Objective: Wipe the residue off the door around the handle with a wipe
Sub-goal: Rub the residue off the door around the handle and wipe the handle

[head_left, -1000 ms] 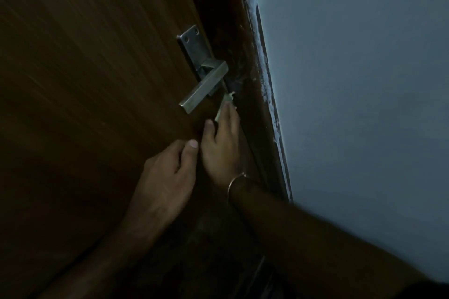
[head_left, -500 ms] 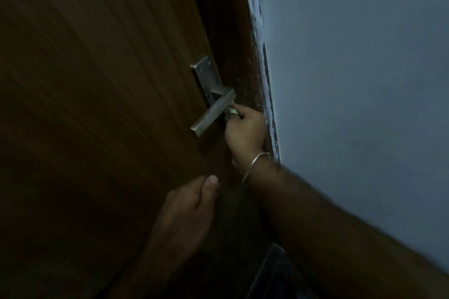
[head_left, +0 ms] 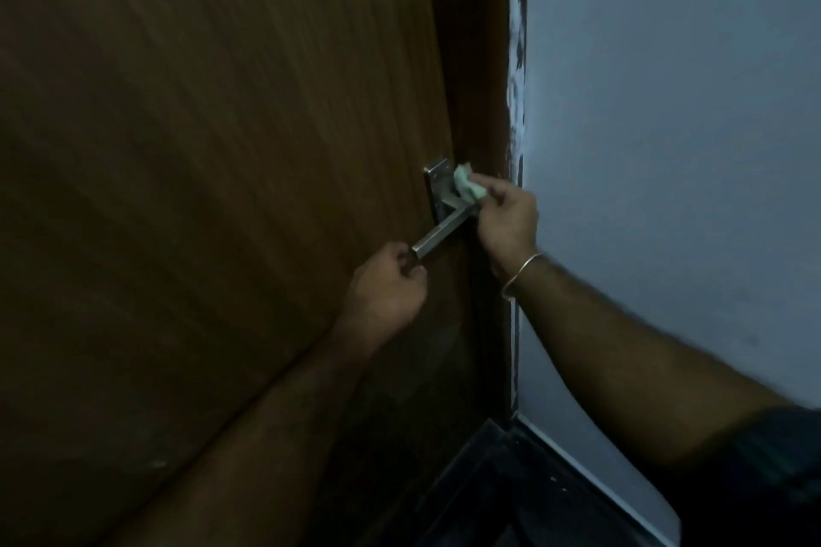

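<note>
**Wipe at the handle plate**

The pale green crumpled wipe [head_left: 468,187] sits pinched in my right hand [head_left: 506,222], its grip clamped on it, pressed against the brushed steel backplate [head_left: 437,182] above the square steel lever handle [head_left: 444,231] on the dark brown wooden door [head_left: 222,147]. My left hand [head_left: 386,289] has its grip curled together at the lever's free end, touching it. A thin metal bangle [head_left: 522,275] rings my right wrist.

A dark brown wood-grain door [head_left: 213,191] filled the left of the frame. Its metal lever handle [head_left: 444,231] sat at centre, angled down-left. A crumpled pale green wipe [head_left: 467,187] was pressed against the backplate.
</note>
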`<action>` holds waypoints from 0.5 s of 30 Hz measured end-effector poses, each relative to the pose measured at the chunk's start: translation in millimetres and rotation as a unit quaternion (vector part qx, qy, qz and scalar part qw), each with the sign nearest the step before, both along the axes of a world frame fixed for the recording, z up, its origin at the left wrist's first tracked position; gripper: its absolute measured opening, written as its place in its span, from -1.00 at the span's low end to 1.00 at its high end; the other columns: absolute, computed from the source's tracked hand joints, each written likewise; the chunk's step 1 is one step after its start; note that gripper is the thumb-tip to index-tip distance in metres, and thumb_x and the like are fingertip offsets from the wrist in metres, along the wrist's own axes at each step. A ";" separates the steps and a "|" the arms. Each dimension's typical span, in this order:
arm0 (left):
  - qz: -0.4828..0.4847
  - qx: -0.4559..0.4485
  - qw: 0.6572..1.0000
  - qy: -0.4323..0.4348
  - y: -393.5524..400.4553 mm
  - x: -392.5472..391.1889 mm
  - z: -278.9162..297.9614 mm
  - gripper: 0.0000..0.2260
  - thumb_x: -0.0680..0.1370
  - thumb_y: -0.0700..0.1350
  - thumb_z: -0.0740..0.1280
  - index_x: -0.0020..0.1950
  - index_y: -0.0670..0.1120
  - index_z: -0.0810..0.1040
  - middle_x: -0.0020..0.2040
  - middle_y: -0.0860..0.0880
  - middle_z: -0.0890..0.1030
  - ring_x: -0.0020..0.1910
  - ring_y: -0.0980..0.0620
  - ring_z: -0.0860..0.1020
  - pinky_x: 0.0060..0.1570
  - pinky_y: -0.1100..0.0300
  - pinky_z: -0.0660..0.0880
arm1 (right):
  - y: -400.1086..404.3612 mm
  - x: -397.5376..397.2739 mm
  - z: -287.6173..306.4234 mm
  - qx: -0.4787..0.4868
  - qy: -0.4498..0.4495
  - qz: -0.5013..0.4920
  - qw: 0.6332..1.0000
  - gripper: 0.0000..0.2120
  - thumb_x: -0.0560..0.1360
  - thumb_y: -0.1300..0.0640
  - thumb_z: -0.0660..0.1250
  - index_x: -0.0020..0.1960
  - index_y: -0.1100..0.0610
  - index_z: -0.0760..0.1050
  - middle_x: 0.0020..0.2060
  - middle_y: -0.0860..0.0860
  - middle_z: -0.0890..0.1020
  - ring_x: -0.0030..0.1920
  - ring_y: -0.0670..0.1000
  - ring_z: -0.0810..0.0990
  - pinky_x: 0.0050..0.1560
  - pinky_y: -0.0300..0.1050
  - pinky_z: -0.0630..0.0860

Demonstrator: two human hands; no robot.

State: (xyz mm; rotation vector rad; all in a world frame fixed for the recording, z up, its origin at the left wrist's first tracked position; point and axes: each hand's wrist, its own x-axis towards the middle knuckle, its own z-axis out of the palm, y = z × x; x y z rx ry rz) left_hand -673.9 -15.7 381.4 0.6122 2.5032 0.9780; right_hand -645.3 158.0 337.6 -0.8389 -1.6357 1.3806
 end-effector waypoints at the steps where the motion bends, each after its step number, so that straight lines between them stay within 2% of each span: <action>1: 0.012 0.018 1.000 -0.017 4.8 -2.7 1.2 -0.62 0.58 -0.04 0.30 0.40 0.07 0.41 0.20 0.07 0.55 0.07 0.09 0.56 -0.03 0.17 0.52 | 0.4 4.3 8.0 0.080 -0.014 -0.005 0.997 -0.71 0.55 0.30 0.26 0.14 0.04 0.65 0.10 -0.07 0.67 0.05 -0.12 0.58 0.15 -0.43 0.48; 2: 0.025 0.041 0.998 -0.041 9.1 -3.8 0.4 -0.66 0.58 -0.05 0.30 0.36 0.05 0.45 0.13 0.05 0.59 -0.01 0.09 0.58 -0.09 0.17 0.54 | 2.2 11.0 13.7 0.167 -0.048 0.019 0.985 -0.67 0.54 0.33 0.23 0.15 0.06 0.64 0.11 -0.05 0.66 0.06 -0.10 0.59 0.15 -0.45 0.45; 4: 0.047 0.092 0.990 -0.092 15.5 -2.2 -0.6 -0.78 0.59 -0.08 0.29 0.23 0.02 0.55 -0.03 0.03 0.63 -0.13 0.09 0.60 -0.19 0.18 0.54 | -0.1 28.5 19.0 0.301 -0.146 0.093 0.938 -0.67 0.53 0.35 0.22 0.21 0.12 0.60 0.16 0.06 0.65 0.16 0.04 0.60 0.28 -0.25 0.42; 7: 0.090 0.162 0.970 -0.160 21.7 3.1 -6.3 -0.86 0.59 -0.15 0.28 0.07 -0.01 0.61 -0.08 0.00 0.66 -0.13 0.07 0.61 -0.15 0.16 0.53 | -27.2 47.7 14.6 0.410 -0.155 0.232 0.868 -0.69 0.54 0.33 0.25 0.26 0.17 0.55 0.25 0.12 0.60 0.29 0.04 0.52 0.37 -0.21 0.30; 9: 0.111 0.185 0.958 -0.186 23.8 7.3 -5.9 -0.85 0.60 -0.18 0.25 0.01 0.01 0.59 -0.04 -0.02 0.66 -0.09 0.06 0.62 -0.16 0.19 0.54 | -40.1 50.1 12.4 0.482 -0.163 0.296 0.808 -0.71 0.55 0.26 0.26 0.26 0.15 0.53 0.25 0.12 0.60 0.29 0.07 0.53 0.35 -0.08 0.39; 10: 0.120 0.193 0.953 -0.198 24.3 8.6 -4.8 -0.84 0.61 -0.19 0.23 0.02 0.01 0.58 -0.03 -0.02 0.66 -0.08 0.06 0.61 -0.16 0.20 0.54 | -37.0 48.9 14.1 0.489 -0.166 0.295 0.804 -0.71 0.56 0.25 0.26 0.26 0.13 0.53 0.24 0.12 0.60 0.27 0.08 0.55 0.33 -0.05 0.41; 13: 0.147 0.206 0.942 -0.221 26.4 8.2 -0.5 -0.83 0.62 -0.20 0.20 0.06 -0.03 0.56 0.02 -0.07 0.63 -0.07 0.04 0.59 -0.11 0.18 0.53 | -6.2 44.3 23.5 0.406 -0.191 0.200 0.871 -0.69 0.57 0.29 0.24 0.29 0.14 0.53 0.22 0.15 0.61 0.23 0.12 0.58 0.32 -0.10 0.40; 15: 0.159 0.205 0.939 -0.228 29.4 7.7 1.4 -0.86 0.62 -0.18 0.21 0.04 -0.01 0.54 0.03 -0.08 0.62 -0.05 0.02 0.59 -0.05 0.15 0.55 | -1.8 44.3 24.5 0.378 -0.249 0.148 0.879 -0.69 0.59 0.27 0.19 0.29 0.16 0.52 0.21 0.15 0.61 0.21 0.12 0.59 0.31 -0.06 0.45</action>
